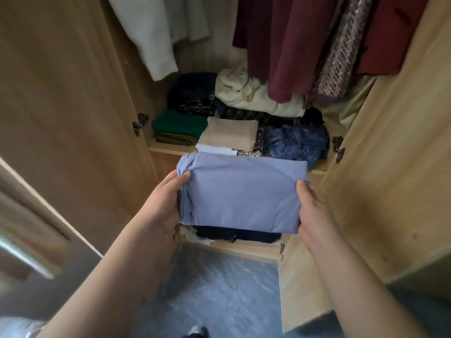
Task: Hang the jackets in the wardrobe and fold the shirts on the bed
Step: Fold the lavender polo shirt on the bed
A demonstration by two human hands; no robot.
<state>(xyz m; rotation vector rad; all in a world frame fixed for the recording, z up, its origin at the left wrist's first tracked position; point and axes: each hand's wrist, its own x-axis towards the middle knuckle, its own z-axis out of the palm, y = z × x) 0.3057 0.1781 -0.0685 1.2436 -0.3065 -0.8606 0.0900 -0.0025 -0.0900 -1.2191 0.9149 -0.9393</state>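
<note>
I hold a folded light-blue shirt (241, 191) flat in front of the open wardrobe (366, 191). My left hand (163, 203) grips its left edge, thumb on top. On the right edge my right hand (314, 211) grips the same way. The shirt hovers just below the front of a shelf (168, 150) stacked with folded clothes. Dark red jackets (292, 45) hang from above at the right, and a white garment (156, 37) hangs at the left.
On the shelf lie a green fold (179, 124), a beige fold (230, 134), a blue patterned bundle (296, 142) and a cream bundle (246, 93). Dark clothes (236, 234) fill a lower shelf. Both doors stand open: left door (61, 106). Grey floor (214, 289) lies below.
</note>
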